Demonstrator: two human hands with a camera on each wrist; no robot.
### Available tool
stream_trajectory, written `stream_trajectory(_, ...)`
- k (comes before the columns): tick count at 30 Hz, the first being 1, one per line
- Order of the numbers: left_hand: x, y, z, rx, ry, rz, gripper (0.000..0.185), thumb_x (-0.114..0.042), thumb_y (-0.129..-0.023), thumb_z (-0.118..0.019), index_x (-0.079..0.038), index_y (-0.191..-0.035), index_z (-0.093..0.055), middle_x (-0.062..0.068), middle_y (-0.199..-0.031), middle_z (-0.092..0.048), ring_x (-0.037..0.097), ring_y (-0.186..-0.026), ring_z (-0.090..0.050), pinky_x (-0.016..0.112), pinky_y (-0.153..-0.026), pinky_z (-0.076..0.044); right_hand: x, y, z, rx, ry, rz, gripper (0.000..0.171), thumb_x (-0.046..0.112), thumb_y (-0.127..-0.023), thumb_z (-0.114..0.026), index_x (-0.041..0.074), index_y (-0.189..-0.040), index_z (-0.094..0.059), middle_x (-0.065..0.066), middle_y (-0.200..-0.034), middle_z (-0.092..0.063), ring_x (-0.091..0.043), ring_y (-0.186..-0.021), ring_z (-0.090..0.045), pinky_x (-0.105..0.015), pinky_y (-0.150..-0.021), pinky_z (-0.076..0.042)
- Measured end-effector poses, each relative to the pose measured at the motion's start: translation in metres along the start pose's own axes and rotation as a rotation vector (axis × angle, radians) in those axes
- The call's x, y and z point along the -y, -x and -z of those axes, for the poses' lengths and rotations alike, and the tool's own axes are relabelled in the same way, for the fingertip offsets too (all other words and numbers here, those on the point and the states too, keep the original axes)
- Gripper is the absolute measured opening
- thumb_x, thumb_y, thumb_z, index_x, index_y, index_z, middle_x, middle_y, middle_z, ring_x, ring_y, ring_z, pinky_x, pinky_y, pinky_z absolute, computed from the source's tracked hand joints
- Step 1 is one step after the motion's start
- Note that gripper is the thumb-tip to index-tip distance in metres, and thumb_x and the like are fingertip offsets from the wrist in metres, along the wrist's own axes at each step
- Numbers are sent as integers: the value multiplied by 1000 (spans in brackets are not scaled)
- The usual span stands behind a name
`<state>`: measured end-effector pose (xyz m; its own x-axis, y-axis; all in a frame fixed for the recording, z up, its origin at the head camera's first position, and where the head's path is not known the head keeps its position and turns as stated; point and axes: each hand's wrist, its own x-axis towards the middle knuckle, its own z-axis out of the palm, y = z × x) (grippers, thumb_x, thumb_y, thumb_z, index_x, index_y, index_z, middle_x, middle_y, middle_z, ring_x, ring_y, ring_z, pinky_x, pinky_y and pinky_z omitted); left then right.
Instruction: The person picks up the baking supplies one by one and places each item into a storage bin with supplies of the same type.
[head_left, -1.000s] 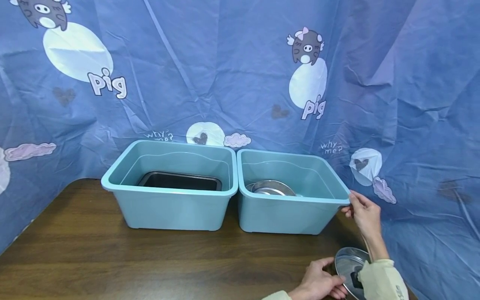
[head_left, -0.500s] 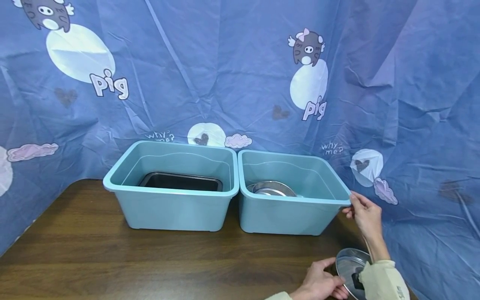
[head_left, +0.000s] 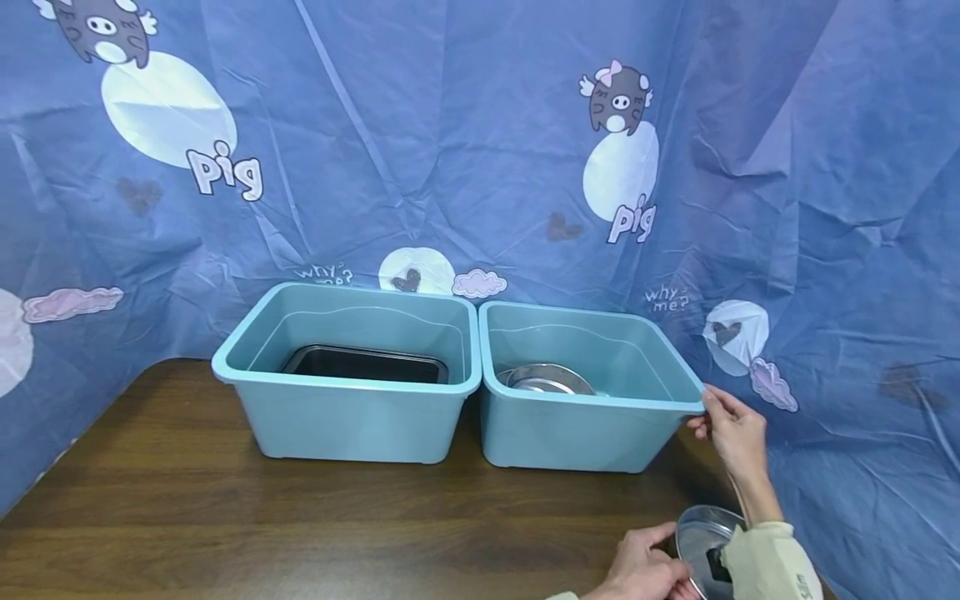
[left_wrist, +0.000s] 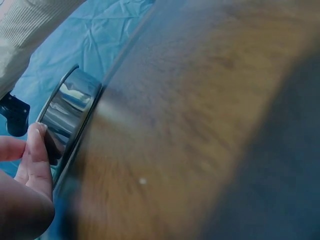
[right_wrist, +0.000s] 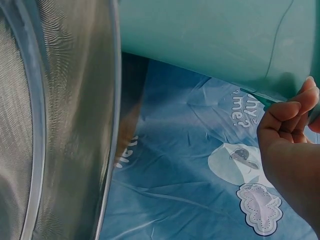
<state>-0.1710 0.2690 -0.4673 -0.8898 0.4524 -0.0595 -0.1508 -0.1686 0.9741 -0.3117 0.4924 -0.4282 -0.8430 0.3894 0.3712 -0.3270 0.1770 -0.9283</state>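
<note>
Right hand grips right bin rim | left hand fingers curl on steel bowl | wooden table

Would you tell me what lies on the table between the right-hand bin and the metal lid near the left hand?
Only bare wooden table lies between the right bin and the metal lid, as the head view shows.

You have two teal plastic bins: one gripped at its rim by your right hand, one beyond it. One black baking tray, one steel plate, and one round steel lid at your left hand.
</note>
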Motion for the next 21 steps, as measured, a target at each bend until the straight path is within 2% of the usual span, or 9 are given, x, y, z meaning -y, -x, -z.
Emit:
stream_trajectory(3,-1,1,2,-1,6,0,49,9,-78,-68,-4,-125,-72,1,-59,-65,2,-48,-53,13,-49,-44,-62,-32,25,-9,-14,23,39,30,-100,-73,3,-129,-72,-16,-72,-71,-18,-53,-67,-23,-45,-52)
stream_trajectory(7,-2,3,5,-9,16,2,50,9,-77,-67,-3,-125,-72,0,-60,-66,2,-49,-53,13,-49,-44,-80,-43,30,-49,52,13,48,36,-98,-74,1,-131,-69,-20,-73,-71,-18,-52,-65,-24,-45,-52)
stream_trajectory(10,-4,3,8,-11,37,16,51,10,-77,-66,-2,-126,-72,1,-60,-66,2,-48,-54,13,-48,-45,-78,-42,29,-41,93,24,46,38,-99,-72,5,-130,-71,-17,-72,-71,-16,-52,-65,-23,-45,-52)
stream_trajectory(12,-5,2,10,-12,79,27,52,12,-76,-64,-1,-127,-71,4,-61,-67,2,-47,-54,13,-47,-45,-68,-36,26,-29,78,29,42,37,-99,-72,7,-129,-72,-14,-71,-71,-16,-52,-66,-23,-45,-52)
stream_trajectory(17,-8,2,16,3,136,42,53,14,-79,-62,4,-131,-66,12,-63,-69,3,-45,-55,13,-45,-47,-24,-12,12,34,-37,39,35,17,-101,-70,-4,-129,-69,-11,-68,-71,-17,-52,-66,-22,-45,-51)
stream_trajectory(19,-9,2,20,13,126,43,53,13,-80,-63,6,-133,-64,13,-64,-70,2,-45,-56,13,-46,-47,-21,-11,11,34,-22,27,35,19,-101,-70,-2,-130,-69,-10,-69,-71,-17,-53,-67,-22,-45,-51)
stream_trajectory(21,-10,2,24,22,113,34,53,12,-82,-64,7,-134,-63,14,-66,-70,1,-46,-56,13,-46,-47,-30,-17,14,16,41,13,36,26,-101,-70,5,-130,-71,-9,-70,-72,-16,-54,-68,-22,-46,-53)
